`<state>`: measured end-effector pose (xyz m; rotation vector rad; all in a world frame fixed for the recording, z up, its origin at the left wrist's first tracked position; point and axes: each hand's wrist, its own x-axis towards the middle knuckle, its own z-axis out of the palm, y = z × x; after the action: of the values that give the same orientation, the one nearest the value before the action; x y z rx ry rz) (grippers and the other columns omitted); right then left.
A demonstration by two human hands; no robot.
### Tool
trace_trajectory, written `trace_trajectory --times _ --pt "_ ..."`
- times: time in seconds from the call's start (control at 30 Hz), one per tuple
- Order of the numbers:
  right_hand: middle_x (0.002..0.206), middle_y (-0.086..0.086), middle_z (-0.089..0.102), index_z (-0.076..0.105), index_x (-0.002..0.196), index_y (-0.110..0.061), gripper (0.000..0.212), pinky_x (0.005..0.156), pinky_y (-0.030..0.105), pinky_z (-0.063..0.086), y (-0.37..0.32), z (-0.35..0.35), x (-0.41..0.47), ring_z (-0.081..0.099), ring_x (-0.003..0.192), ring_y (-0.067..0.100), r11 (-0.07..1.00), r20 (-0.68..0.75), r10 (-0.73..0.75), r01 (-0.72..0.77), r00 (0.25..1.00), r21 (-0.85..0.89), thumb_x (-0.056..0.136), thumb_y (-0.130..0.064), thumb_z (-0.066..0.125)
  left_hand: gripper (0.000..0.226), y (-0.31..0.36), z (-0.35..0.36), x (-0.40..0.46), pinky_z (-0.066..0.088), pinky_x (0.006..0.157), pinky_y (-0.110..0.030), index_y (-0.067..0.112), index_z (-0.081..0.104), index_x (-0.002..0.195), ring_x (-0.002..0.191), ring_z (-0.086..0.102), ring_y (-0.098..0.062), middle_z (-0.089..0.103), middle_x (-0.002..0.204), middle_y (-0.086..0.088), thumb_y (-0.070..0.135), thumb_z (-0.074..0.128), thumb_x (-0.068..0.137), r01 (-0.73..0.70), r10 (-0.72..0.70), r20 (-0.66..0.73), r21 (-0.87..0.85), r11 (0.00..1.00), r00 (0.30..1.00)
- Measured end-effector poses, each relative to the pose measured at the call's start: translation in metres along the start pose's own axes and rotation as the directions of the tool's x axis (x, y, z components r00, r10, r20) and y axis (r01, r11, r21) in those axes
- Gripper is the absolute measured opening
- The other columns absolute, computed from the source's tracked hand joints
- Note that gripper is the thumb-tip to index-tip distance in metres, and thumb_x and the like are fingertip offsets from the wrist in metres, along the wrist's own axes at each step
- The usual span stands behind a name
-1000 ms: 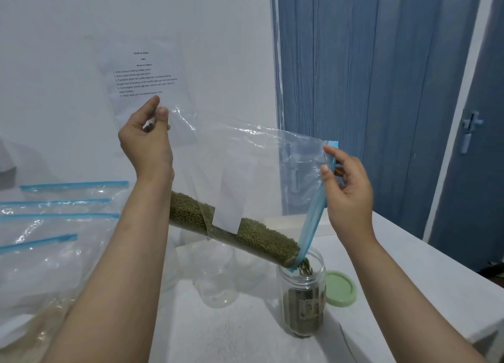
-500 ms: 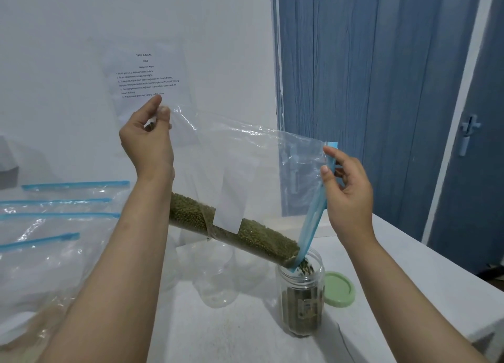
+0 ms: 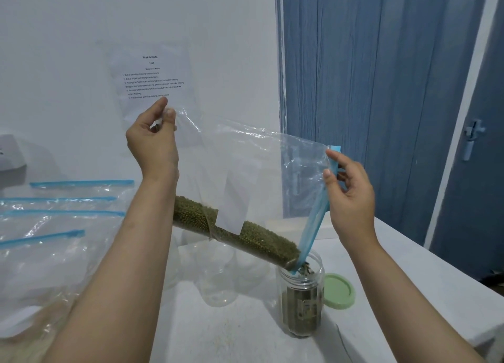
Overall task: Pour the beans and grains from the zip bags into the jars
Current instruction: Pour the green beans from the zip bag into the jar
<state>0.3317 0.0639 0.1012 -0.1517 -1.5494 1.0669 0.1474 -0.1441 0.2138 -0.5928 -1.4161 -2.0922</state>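
I hold a clear zip bag [image 3: 261, 155] tilted above the table. My left hand [image 3: 152, 142] pinches its upper left corner. My right hand [image 3: 349, 193] pinches the blue zip strip at the right edge. Green beans [image 3: 245, 234] lie along the bag's lower edge and run down to its lowest corner, which sits in the mouth of a clear jar [image 3: 301, 305]. Beans drop into the jar, which is partly filled. The jar's green lid [image 3: 338, 290] lies flat just right of it.
Several more zip bags [image 3: 54, 226] with blue strips lie piled at the left. Empty clear jars [image 3: 218, 275] stand behind the bag. A printed sheet [image 3: 152, 79] hangs on the white wall. The white table's [image 3: 409, 267] edge runs along the right, by a blue door.
The bag stays tilted over the jar and beans keep running out. Both hands hold almost the same places; the view has shifted slightly.
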Motion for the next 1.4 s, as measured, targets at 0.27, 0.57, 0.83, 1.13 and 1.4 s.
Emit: trace_trajectory --times 0.27,0.57,0.83,1.13,1.4 --pt "0.122 -0.003 0.058 0.063 0.128 -0.025 0.029 0.089 0.013 0.048 0.0023 0.0005 -0.0009 0.059 0.112 0.013 1.0 -0.006 0.014 -0.014 1.0 0.02 0.101 -0.016 0.057 0.027 -0.0002 -0.0003 0.0013 0.052 0.083 -0.017 0.017 0.071 0.118 0.068 0.059 -0.003 0.072 0.105 0.006 0.015 0.07 0.091 0.005 -0.005 0.002 0.012 1.0 1.0" --pt "0.121 -0.004 0.058 0.062 0.127 -0.027 0.029 0.09 0.014 0.048 0.0026 0.0026 -0.0009 0.059 0.111 0.011 1.0 -0.018 0.016 -0.016 1.0 0.021 0.101 -0.015 0.057 0.026 0.0004 0.0036 0.0001 0.052 0.083 -0.017 0.016 0.071 0.117 0.067 0.058 -0.004 0.072 0.1 0.016 0.015 0.07 0.091 -0.001 0.001 0.006 0.008 1.0 1.0" --pt "0.118 -0.01 0.057 0.063 0.128 -0.026 0.032 0.086 0.011 0.047 0.0026 0.0025 -0.0017 0.058 0.107 0.01 0.998 -0.033 0.05 -0.049 0.998 0.037 0.102 -0.009 0.053 0.026 -0.0002 0.0062 0.0003 0.054 0.086 -0.02 0.017 0.072 0.117 0.07 0.06 -0.005 0.071 0.098 0.02 0.016 0.07 0.091 -0.003 0.003 0.02 0.0 1.0 1.0" --pt "0.117 -0.007 0.056 0.062 0.126 -0.028 0.04 0.084 0.011 0.047 0.0008 0.0029 -0.0023 0.057 0.106 0.011 0.997 -0.034 0.065 -0.063 0.997 0.05 0.1 -0.001 0.05 0.021 -0.001 0.008 0.0017 0.054 0.086 -0.021 0.026 0.072 0.109 0.069 0.06 -0.005 0.071 0.103 0.014 0.016 0.07 0.091 -0.027 0.027 0.029 -0.002 1.0 0.999" --pt "0.118 -0.006 0.055 0.061 0.127 -0.028 0.04 0.083 0.006 0.044 -0.0014 0.0028 -0.0019 0.055 0.102 -0.002 0.998 -0.031 0.061 -0.06 0.998 0.025 0.1 -0.001 0.05 0.022 -0.0009 0.0057 0.0032 0.053 0.083 -0.02 0.025 0.072 0.11 0.068 0.059 -0.005 0.071 0.107 0.01 0.016 0.07 0.09 -0.034 0.033 0.03 0.014 0.999 0.999"
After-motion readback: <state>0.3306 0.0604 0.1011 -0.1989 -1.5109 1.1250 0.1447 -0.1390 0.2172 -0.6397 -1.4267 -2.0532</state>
